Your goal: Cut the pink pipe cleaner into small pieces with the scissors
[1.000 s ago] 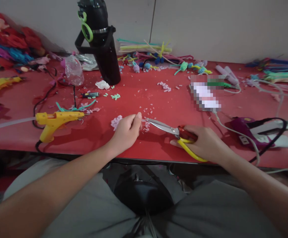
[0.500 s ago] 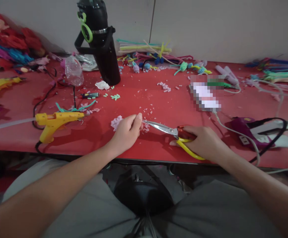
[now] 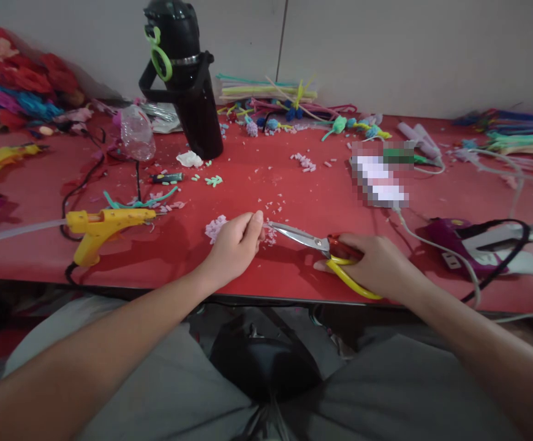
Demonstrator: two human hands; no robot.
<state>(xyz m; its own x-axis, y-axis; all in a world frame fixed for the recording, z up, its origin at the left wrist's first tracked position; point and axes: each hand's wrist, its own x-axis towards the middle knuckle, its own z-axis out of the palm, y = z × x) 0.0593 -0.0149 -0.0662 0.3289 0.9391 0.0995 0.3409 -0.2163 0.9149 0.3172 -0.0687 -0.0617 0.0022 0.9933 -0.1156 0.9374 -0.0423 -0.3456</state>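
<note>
The scissors [image 3: 311,240] lie low over the near part of the red table [image 3: 294,184], blades nearly together and tips pointing left into a scatter of pink clippings [image 3: 215,226]. The right hand [image 3: 379,266] rests on the tabletop with its fingers closed through the yellow and red handles, forearm angled in from the right. The left hand [image 3: 234,245] sits just at the blade tips, fingers curled and thumb pinched against forefinger; what it pinches is too small to tell.

Scissors [image 3: 301,236] right of left hand [image 3: 235,246], maybe touching; glue gun [image 3: 103,220] leftward.
</note>
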